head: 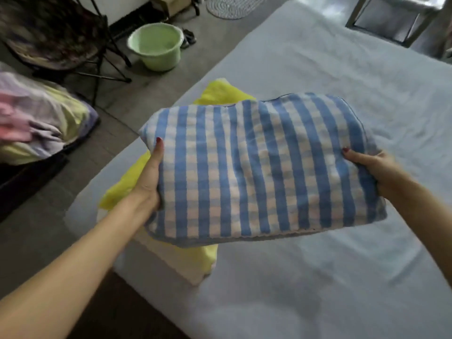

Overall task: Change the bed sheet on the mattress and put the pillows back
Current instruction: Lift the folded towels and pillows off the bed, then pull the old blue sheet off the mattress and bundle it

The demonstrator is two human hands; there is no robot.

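Both arms reach forward over the near corner of the mattress (318, 277), which wears a pale grey-blue sheet (330, 77). The left hand (149, 177) grips the left edge of a blue-and-white checked pillow (264, 167), thumb laid on top, fingers hidden beneath. The right hand (376, 167) clamps the right edge likewise, thumb above, fingers curled under. The pillow lies between the two hands, over a yellow pillow (186, 258) resting on the mattress corner; whether they touch is unclear. Beyond, on the floor, stand a green basin (156, 45) and a folding chair (56, 37), beside heaped bedding (36, 118).
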